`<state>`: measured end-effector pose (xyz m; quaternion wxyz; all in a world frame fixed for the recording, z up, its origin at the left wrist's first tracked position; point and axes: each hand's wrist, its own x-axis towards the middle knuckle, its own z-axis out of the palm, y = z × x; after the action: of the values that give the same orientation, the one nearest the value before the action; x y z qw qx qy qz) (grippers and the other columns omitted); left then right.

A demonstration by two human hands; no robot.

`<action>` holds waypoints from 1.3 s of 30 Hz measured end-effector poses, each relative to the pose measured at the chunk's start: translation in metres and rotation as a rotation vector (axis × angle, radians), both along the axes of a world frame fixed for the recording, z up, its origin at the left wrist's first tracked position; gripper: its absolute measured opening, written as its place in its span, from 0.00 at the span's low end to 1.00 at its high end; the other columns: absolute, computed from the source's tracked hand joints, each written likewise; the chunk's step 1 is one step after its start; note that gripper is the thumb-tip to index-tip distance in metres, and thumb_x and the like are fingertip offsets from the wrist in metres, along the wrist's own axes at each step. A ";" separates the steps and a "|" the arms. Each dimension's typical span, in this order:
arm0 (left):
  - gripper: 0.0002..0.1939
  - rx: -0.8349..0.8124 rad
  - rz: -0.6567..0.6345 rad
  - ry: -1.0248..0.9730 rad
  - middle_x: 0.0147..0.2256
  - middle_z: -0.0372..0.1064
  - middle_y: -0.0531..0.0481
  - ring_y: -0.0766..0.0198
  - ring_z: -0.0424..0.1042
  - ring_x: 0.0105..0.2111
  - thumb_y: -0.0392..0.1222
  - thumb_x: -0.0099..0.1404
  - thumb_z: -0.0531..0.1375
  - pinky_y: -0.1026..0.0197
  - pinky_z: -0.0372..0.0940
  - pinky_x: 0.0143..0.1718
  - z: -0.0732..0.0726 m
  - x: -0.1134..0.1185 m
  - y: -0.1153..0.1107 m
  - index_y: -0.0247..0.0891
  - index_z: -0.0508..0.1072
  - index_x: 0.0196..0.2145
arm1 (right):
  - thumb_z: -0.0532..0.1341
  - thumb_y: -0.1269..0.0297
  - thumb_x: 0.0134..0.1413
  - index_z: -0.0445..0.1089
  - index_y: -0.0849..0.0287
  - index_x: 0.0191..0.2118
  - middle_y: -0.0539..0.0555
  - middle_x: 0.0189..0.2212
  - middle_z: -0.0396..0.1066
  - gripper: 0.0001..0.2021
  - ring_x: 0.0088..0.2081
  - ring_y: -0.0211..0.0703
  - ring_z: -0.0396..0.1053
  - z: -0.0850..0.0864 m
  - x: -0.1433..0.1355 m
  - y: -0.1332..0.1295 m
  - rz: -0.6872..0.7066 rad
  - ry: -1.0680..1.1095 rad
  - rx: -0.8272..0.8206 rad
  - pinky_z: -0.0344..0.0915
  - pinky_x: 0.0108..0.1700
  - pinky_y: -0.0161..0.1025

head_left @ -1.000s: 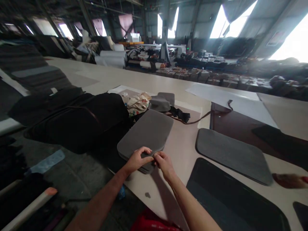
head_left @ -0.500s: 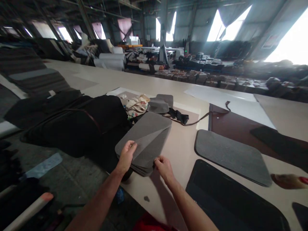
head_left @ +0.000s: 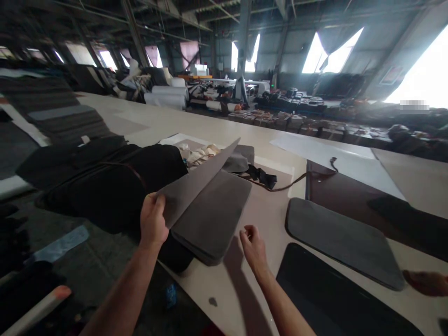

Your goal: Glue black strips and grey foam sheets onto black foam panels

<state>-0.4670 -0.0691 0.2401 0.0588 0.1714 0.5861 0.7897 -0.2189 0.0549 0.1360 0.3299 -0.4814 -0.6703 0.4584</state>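
A grey sheet is tilted up, its near end gripped between the thumb and fingers of my left hand. Under and to the right of it lies a stack of grey sheets with rounded corners, at the table's near edge. My right hand is just right of the stack, over the table, touching no sheet. Its fingers are curled, and whether something small is between them cannot be made out. Another grey stack lies farther right.
Black bundled material lies left of the stack. Behind are a crumpled cloth, black scraps and a brown strap. A black panel lies at the near right. Another person's hand is at the right edge.
My left hand has moved left and lifted the top sheet off the stack at an angle. My right hand has come away from the stack's near corner, to the right.
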 end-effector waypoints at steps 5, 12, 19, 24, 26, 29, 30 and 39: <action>0.14 -0.364 -0.629 0.081 0.26 0.63 0.56 0.67 0.61 0.24 0.54 0.63 0.62 0.66 0.56 0.25 -0.001 0.048 -0.033 0.42 0.68 0.36 | 0.60 0.45 0.55 0.71 0.55 0.42 0.54 0.38 0.75 0.19 0.36 0.44 0.71 0.031 0.004 0.022 0.089 0.555 -0.474 0.64 0.31 0.35; 0.16 -0.607 -0.855 0.007 0.23 0.56 0.58 0.67 0.56 0.23 0.57 0.67 0.56 0.65 0.52 0.24 -0.041 0.115 -0.045 0.41 0.65 0.33 | 0.65 0.49 0.54 0.73 0.56 0.44 0.54 0.38 0.78 0.18 0.38 0.48 0.75 0.012 0.013 0.000 0.175 0.847 -0.862 0.72 0.34 0.39; 0.14 -0.484 -0.626 -0.168 0.31 0.65 0.54 0.62 0.65 0.32 0.56 0.64 0.58 0.62 0.61 0.34 -0.082 0.150 -0.027 0.42 0.67 0.35 | 0.67 0.49 0.53 0.74 0.57 0.42 0.55 0.41 0.77 0.17 0.40 0.43 0.76 -0.016 0.043 -0.040 0.113 0.896 -1.029 0.73 0.41 0.39; 0.15 -0.450 -0.255 -0.279 0.35 0.68 0.51 0.58 0.67 0.38 0.57 0.65 0.55 0.58 0.63 0.40 -0.077 0.171 0.003 0.42 0.68 0.37 | 0.73 0.66 0.38 0.72 0.55 0.52 0.58 0.51 0.73 0.30 0.50 0.52 0.73 -0.023 0.059 -0.088 0.281 0.683 -0.949 0.72 0.44 0.43; 0.15 -0.423 -0.220 -0.336 0.38 0.70 0.50 0.57 0.68 0.41 0.57 0.66 0.54 0.57 0.63 0.44 -0.070 0.183 0.018 0.43 0.68 0.40 | 0.75 0.70 0.30 0.69 0.52 0.56 0.58 0.52 0.73 0.40 0.51 0.56 0.71 -0.027 0.056 -0.110 0.308 0.645 -0.910 0.71 0.47 0.47; 0.16 -0.354 -0.220 -0.372 0.44 0.71 0.47 0.56 0.69 0.46 0.56 0.66 0.54 0.56 0.63 0.49 -0.061 0.202 0.041 0.44 0.67 0.44 | 0.76 0.72 0.22 0.64 0.49 0.61 0.57 0.54 0.71 0.51 0.58 0.61 0.66 -0.028 0.049 -0.129 0.221 0.643 -0.823 0.68 0.54 0.51; 0.16 -0.331 -0.219 -0.367 0.45 0.71 0.46 0.56 0.69 0.47 0.56 0.66 0.55 0.56 0.63 0.51 -0.059 0.208 0.047 0.43 0.67 0.45 | 0.76 0.73 0.21 0.64 0.48 0.62 0.57 0.56 0.70 0.52 0.60 0.61 0.63 -0.026 0.047 -0.130 0.165 0.646 -0.800 0.67 0.56 0.51; 0.23 -0.436 -0.421 -0.333 0.54 0.65 0.41 0.51 0.64 0.57 0.57 0.63 0.59 0.52 0.56 0.60 -0.073 0.228 0.033 0.42 0.64 0.50 | 0.69 0.60 0.43 0.70 0.51 0.53 0.56 0.53 0.73 0.27 0.49 0.54 0.73 -0.004 0.080 -0.095 0.042 0.931 -1.004 0.74 0.42 0.46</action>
<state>-0.2393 -0.0362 0.1672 0.3507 0.1407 0.6752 0.6335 -0.1392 -0.0405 0.1319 0.3114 -0.3157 -0.1742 0.8792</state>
